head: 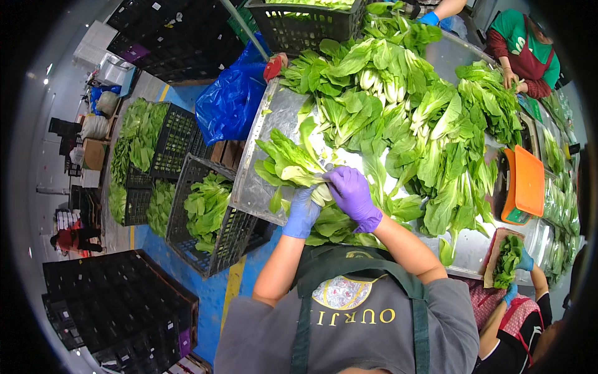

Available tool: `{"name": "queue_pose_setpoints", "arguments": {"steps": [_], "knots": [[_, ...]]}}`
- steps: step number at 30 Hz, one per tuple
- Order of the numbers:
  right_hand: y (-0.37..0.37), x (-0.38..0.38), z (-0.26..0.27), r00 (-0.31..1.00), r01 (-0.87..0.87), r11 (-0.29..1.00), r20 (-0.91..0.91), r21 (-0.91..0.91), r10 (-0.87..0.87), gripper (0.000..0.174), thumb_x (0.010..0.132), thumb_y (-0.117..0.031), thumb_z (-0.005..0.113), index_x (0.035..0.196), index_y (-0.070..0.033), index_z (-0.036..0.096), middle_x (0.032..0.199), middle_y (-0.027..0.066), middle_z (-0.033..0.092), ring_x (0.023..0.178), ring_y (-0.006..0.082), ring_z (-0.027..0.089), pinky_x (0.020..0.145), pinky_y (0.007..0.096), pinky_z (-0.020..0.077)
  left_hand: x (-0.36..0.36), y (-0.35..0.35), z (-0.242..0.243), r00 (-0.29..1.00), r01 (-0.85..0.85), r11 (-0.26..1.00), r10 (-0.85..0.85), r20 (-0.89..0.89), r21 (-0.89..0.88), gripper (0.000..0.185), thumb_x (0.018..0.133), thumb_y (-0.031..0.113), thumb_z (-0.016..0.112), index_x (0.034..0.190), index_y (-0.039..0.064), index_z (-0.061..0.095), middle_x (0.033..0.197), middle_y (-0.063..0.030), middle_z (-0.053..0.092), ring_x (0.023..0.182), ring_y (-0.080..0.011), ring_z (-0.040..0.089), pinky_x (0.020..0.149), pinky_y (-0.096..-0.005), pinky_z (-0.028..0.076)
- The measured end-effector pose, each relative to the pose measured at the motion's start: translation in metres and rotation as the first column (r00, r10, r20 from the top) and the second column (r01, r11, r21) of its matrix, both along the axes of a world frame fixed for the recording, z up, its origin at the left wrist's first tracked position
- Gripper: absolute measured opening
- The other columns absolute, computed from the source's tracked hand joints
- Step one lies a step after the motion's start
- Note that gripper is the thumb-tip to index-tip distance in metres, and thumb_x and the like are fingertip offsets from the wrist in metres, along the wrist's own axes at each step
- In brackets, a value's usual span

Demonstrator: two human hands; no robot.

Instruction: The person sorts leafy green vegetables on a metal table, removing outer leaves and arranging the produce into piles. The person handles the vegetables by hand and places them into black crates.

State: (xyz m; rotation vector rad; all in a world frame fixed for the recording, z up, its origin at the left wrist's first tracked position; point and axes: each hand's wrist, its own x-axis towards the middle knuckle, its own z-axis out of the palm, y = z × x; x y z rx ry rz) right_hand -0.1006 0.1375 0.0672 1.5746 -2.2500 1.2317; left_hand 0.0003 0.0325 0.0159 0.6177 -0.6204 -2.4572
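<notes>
My left hand (301, 214), in a blue glove, grips the pale base of a leafy green vegetable (290, 163). Its leaves point away from me, over the near left corner of a metal table (252, 184). From the right, my right hand (351, 196) in a purple glove closes its fingers on an outer leaf near that base. The gloved fingers hide part of the stems. A large heap of similar leafy greens (383, 93) spreads over the table beyond and to the right. More leaves (334, 224) lie against the table's near side, just below my hands.
A black crate (219, 243) of greens stands at left, with other filled crates (161, 140) behind. Blue plastic bag (231, 100) hangs by the table corner. An orange scale (525, 184) sits right. Co-workers' hands (525, 259) hold greens at right; another person (523, 51) stands across.
</notes>
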Motion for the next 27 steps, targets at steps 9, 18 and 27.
{"name": "queue_pose_setpoints", "arguments": {"steps": [9,18,27], "knots": [[0.000,0.006,-0.001,0.973,-0.205,0.978,0.098,-0.042,0.208,0.017,0.072,-0.006,0.063,0.086,-0.012,0.057,0.083,0.0049,0.057,0.080,0.0240,0.054,0.069,0.0358,0.0425,0.006,-0.004,0.015,0.997,0.067,0.992,-0.063,-0.038,0.110,0.042,0.085,0.006,0.058,0.125,-0.001,0.047,0.117,-0.0134,0.057,0.112,-0.0224,0.053,0.098,-0.0336,0.042],[0.017,-0.004,-0.006,0.731,-0.422,0.900,0.548,-0.104,0.406,0.014,0.072,-0.002,0.063,0.083,-0.008,0.057,0.078,0.0054,0.057,0.078,0.0243,0.057,0.070,0.0352,0.0445,0.018,-0.025,0.009,0.996,-0.069,0.992,0.062,0.069,0.107,0.048,0.082,0.008,0.061,0.125,-0.002,0.044,0.114,-0.0103,0.058,0.102,-0.0194,0.057,0.092,-0.0347,0.047],[-0.006,-0.079,-0.042,0.908,-0.322,0.830,0.397,0.456,0.134,0.030,0.071,-0.026,0.072,0.091,-0.008,0.058,0.081,0.0139,0.062,0.079,0.0325,0.061,0.067,0.0412,0.0481,0.027,-0.040,0.012,0.994,-0.021,0.999,0.025,0.103,-0.037,0.050,0.079,0.015,0.062,0.122,-0.006,0.047,0.097,-0.0085,0.059,0.086,-0.0155,0.056,0.082,-0.0310,0.047]]}}
